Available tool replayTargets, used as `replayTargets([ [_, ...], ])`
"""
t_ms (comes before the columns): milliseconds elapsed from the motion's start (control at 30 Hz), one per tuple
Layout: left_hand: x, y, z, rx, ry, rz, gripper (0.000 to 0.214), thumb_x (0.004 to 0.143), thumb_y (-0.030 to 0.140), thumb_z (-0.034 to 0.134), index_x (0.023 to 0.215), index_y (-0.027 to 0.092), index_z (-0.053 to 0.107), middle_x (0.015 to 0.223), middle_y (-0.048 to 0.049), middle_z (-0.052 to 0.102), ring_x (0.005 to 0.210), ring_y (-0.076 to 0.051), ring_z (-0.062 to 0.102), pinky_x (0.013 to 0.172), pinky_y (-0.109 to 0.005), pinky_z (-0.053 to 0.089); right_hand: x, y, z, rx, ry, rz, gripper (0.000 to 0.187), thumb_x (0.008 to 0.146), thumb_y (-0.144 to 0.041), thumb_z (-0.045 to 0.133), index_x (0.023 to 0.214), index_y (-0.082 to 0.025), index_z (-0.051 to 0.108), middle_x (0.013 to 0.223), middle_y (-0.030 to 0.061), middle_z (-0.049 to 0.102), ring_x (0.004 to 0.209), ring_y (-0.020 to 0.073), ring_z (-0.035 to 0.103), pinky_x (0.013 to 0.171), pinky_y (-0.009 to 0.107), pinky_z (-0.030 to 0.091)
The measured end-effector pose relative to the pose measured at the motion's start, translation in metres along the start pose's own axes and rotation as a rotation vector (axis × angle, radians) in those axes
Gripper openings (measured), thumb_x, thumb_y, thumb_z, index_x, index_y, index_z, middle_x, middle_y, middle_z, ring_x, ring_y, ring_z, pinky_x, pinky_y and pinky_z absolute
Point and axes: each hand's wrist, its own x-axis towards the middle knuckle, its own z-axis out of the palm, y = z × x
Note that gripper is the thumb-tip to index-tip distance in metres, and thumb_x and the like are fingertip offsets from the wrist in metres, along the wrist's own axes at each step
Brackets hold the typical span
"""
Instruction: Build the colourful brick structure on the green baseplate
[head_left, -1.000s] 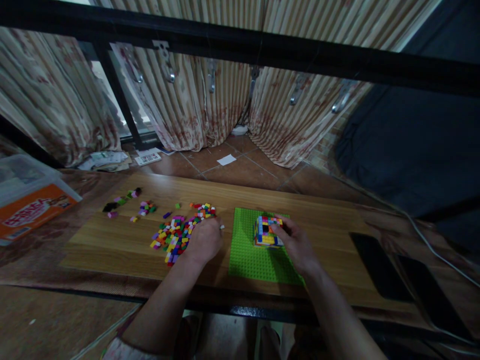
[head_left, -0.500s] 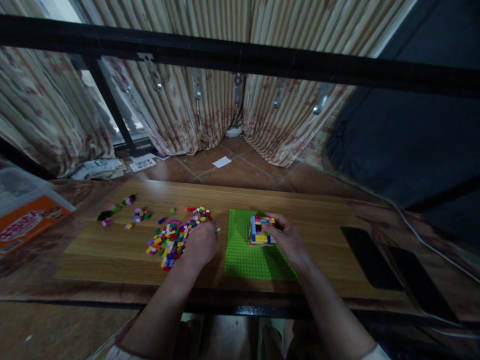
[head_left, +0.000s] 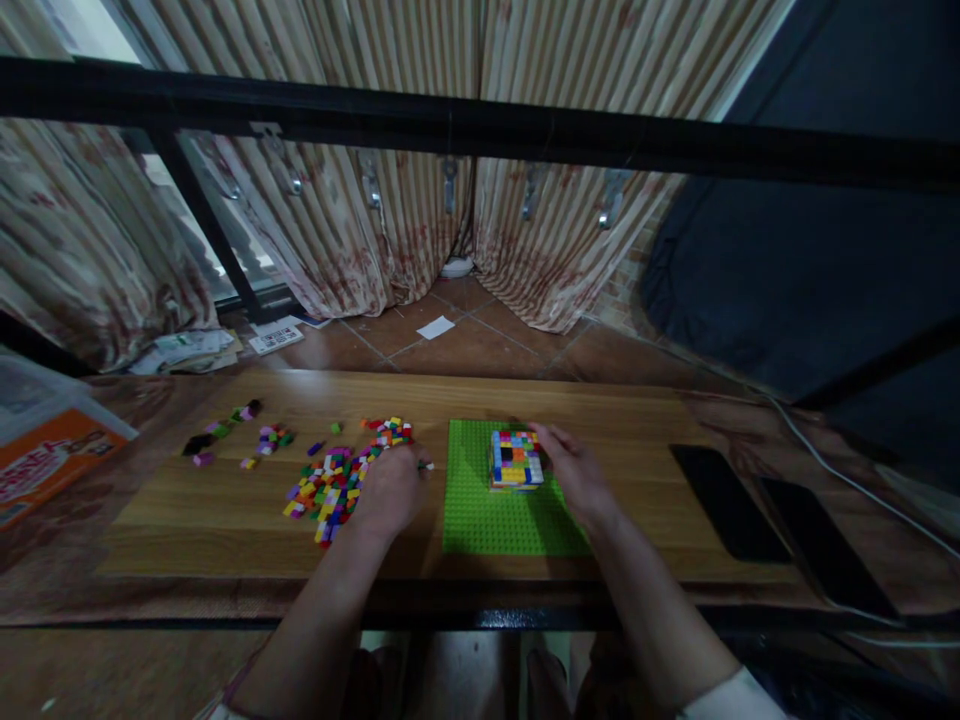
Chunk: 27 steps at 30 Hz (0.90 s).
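Note:
My left hand (head_left: 391, 490) is closed at the right side of a pile of loose toy bricks (head_left: 330, 485). A small white brick (head_left: 427, 466) shows at its fingertips, which are partly hidden behind the hand. On the green baseplate (head_left: 480, 525) stands a hollow, square block structure (head_left: 516, 475) of many colours, with a dark opening in its top. Close by the structure's right side, my right hand (head_left: 574, 470) has its fingers stretched out and holds nothing. Whether its fingertips still touch the structure I cannot tell.
Smaller groups of bricks (head_left: 274, 438) lie at the left of the wooden board (head_left: 637, 420). Two dark flat devices (head_left: 727, 500) lie at the right, near a white cable (head_left: 840, 465). A clear box with an orange label (head_left: 56, 460) stands far left. A black rail (head_left: 480, 120) crosses above.
My right thumb has come off the top of the block structure, and that hand has opened beside it. My left hand stays by the pile. The whole view has shifted slightly.

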Motion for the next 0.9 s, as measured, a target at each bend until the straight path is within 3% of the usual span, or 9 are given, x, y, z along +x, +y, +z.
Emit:
replayTargets([
  [133,-0.001,-0.002,-0.006,-0.107,-0.001,-0.003,0.019,0.082,0.016,0.053,0.082,0.016,0.072,0.079,-0.0089,0.072,0.077,-0.020,0.065,0.070,-0.028,0.044,-0.002,0.001,0.007,0.010,-0.022,0.038,0.043,0.062,-0.055,0.075,0.086,-0.020,0.074,0.078,0.0023,0.074,0.068,0.0184,0.065,0.064,0.030,0.051],
  [233,-0.002,-0.007,-0.011,-0.258,0.001,-0.009,0.023,0.077,0.009,0.053,0.084,0.018,0.073,0.078,-0.0056,0.072,0.076,-0.018,0.064,0.069,-0.026,0.045,0.001,0.001,0.004,-0.007,0.052,-0.004,0.039,0.064,-0.054,0.074,0.084,-0.019,0.074,0.081,0.0040,0.074,0.072,0.0184,0.065,0.065,0.030,0.050],
  [400,-0.005,-0.019,-0.014,-0.622,-0.003,-0.052,0.032,0.072,0.007,0.055,0.095,0.019,0.073,0.070,-0.0007,0.070,0.060,-0.015,0.060,0.058,-0.024,0.045,0.002,-0.008,0.000,-0.076,0.294,-0.247,0.033,0.071,-0.048,0.070,0.082,-0.017,0.072,0.085,0.0054,0.072,0.080,0.0183,0.065,0.070,0.030,0.049],
  [500,-0.005,-0.022,-0.013,-0.786,-0.023,-0.071,0.033,0.068,0.008,0.059,0.097,0.018,0.073,0.071,-0.0004,0.069,0.055,-0.013,0.058,0.055,-0.024,0.044,-0.010,-0.019,0.008,-0.151,0.342,-0.462,0.027,0.077,-0.043,0.067,0.086,-0.017,0.072,0.086,0.0052,0.072,0.081,0.0181,0.065,0.077,0.033,0.049],
  [600,-0.005,-0.016,-0.015,-0.948,-0.062,-0.024,0.030,0.069,0.009,0.062,0.096,0.016,0.072,0.073,-0.0013,0.069,0.061,-0.014,0.061,0.059,-0.024,0.047,-0.029,-0.027,0.022,-0.268,0.271,-0.640,0.022,0.083,-0.038,0.062,0.089,-0.020,0.072,0.088,0.0047,0.071,0.082,0.0178,0.064,0.079,0.034,0.049],
  [667,-0.006,-0.009,-0.019,-1.094,-0.082,0.033,0.027,0.072,0.011,0.062,0.096,0.015,0.071,0.077,-0.0022,0.069,0.066,-0.014,0.063,0.064,-0.025,0.048,-0.042,-0.028,0.032,-0.346,0.128,-0.683,0.018,0.085,-0.035,0.061,0.092,-0.022,0.071,0.091,0.0038,0.070,0.084,0.0173,0.064,0.077,0.032,0.050],
  [800,-0.015,0.009,-0.028,-1.330,-0.112,0.195,0.022,0.075,0.018,0.068,0.097,0.015,0.070,0.079,-0.0032,0.070,0.070,-0.013,0.063,0.070,-0.025,0.049,-0.059,-0.026,0.048,-0.370,-0.177,-0.638,0.025,0.082,-0.031,0.067,0.106,-0.026,0.067,0.095,0.0020,0.069,0.082,0.0156,0.063,0.074,0.029,0.050],
  [900,-0.022,0.017,-0.031,-1.381,-0.116,0.272,0.021,0.078,0.023,0.069,0.097,0.015,0.069,0.077,-0.0036,0.070,0.072,-0.013,0.063,0.071,-0.025,0.048,-0.065,-0.026,0.055,-0.301,-0.233,-0.609,0.019,0.082,-0.030,0.067,0.101,-0.026,0.068,0.085,-0.0007,0.068,0.077,0.0138,0.061,0.070,0.027,0.050],
])
